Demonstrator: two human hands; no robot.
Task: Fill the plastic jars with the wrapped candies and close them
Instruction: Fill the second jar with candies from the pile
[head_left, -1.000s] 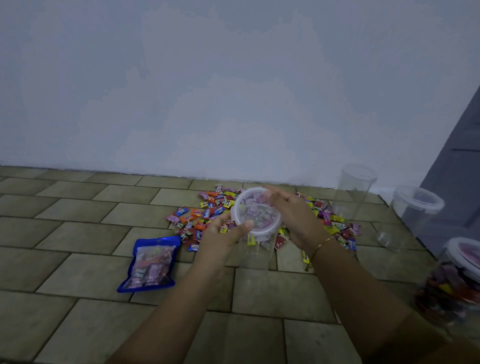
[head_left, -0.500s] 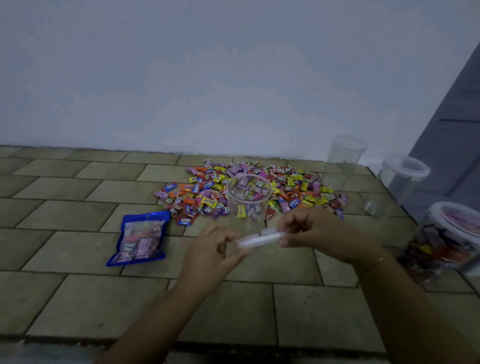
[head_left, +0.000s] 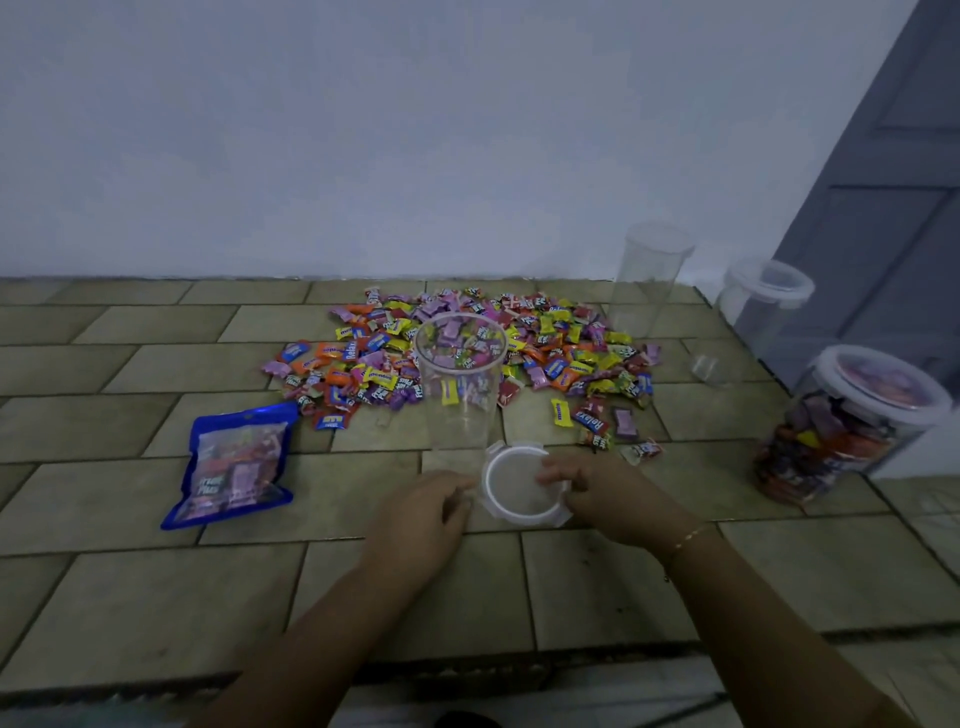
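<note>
Open clear jar (head_left: 460, 387) stands upright on the tiled floor (head_left: 130, 597), mouth up, long axis vertical, nothing inside as far as can be told; the colours seen through its wall belong to the candy behind it. It sits straight ahead, just beyond the hands, at the near edge of the candy pile (head_left: 467, 358).

Its lid (head_left: 522, 488), a white-rimmed ring with clip tabs, lies flat on the floor just near-right of the jar's base. Right hand (head_left: 605, 496) rests on the lid's right rim, fingers (head_left: 550, 475) curled over the edge and pinching it. Left hand (head_left: 421, 512) is loosely curled with nothing in it, fingertips close to the lid's left rim; whether they touch it cannot be told.

Judgement: the lid is being parked, and scooping candy comes next. The pile lies beyond the jar and spreads to both sides, so either hand can reach round it. The left hand is free and slightly closer to the jar's left flank.

Room: bare floor near and left of the hands. A blue candy pouch (head_left: 234, 465) lies flat at left, well apart. At right, a filled jar with its lid on (head_left: 852, 426) stands near; farther back a tall empty jar (head_left: 649, 280) and a lidded empty jar (head_left: 763, 306) stand by a grey door (head_left: 893, 208). The wall (head_left: 415, 130) closes the far side.

Risk: a tall, light, empty jar tips easily if a wrist brushes it while reaching past.
</note>
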